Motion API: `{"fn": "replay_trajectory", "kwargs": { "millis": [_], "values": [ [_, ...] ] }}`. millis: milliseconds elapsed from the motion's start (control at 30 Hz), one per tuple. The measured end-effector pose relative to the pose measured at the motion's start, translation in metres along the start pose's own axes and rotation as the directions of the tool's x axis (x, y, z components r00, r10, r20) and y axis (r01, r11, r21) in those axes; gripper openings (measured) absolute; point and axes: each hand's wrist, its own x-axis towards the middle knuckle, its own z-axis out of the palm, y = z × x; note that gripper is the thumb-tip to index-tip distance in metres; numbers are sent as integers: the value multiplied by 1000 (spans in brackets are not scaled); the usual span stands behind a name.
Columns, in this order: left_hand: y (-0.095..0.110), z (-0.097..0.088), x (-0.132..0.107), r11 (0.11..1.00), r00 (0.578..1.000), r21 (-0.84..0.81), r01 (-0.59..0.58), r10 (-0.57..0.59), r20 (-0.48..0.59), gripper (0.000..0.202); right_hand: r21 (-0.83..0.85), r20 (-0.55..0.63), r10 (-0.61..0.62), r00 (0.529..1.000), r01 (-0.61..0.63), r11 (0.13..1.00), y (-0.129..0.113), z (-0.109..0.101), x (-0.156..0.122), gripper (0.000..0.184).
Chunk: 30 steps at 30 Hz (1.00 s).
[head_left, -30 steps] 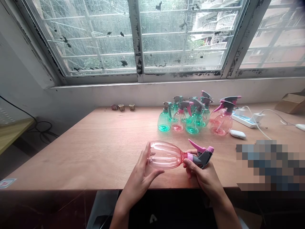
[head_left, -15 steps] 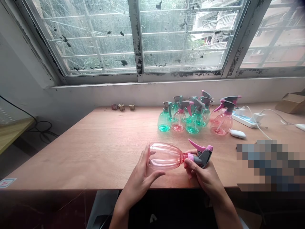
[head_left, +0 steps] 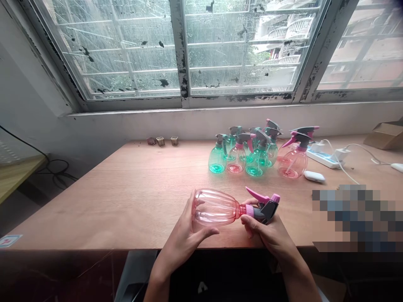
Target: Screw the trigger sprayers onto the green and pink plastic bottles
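In the head view, the person's left hand (head_left: 181, 231) cups the base of a translucent pink spray bottle (head_left: 215, 208), fingers wrapped round it. The right hand (head_left: 271, 233) has thumb and fingers clamped about the neck end, by the grey-and-pink trigger head (head_left: 267, 210). The bottle is held sideways over the wooden table's (head_left: 110, 201) near part, before upright green spray bottles (head_left: 217, 158).

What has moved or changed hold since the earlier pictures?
The translucent pink, ribbed plastic spray bottle, with its grey-and-pink trigger head, has shifted slightly left and lower in the view. Nothing was taken up or let go: the left grip stays around the base, the right grip at the trigger head. The green and pink plastic spray bottles standing behind stayed put.
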Motion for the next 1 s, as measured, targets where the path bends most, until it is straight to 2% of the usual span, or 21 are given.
{"fn": "replay_trajectory", "kwargs": {
  "millis": [100,333,533,633,867,1000],
  "values": [
    [0,-1,0,1000,1000,12,-20,20,8,95,29,2,10,1000,-10,1000,-1,0,-1,35],
    [-6,0,2,995,995,60,-81,84,-49,97,48,16,7,1000,-8,999,-2,0,2,34],
    [-3,0,1,999,999,13,-33,33,-24,111,5,16,10,1000,-10,1000,-6,2,0,34],
    [0,-1,1,1000,1000,-18,-11,11,-16,106,-5,3,18,1000,-18,1000,-9,3,-2,34],
    [-7,1,2,993,993,62,-96,99,-58,97,14,0,21,1000,-21,1000,-6,1,0,36],
    [-6,2,1,994,995,72,-80,84,-51,105,11,3,19,1000,-19,1000,-8,2,-1,34]
  ]
}}
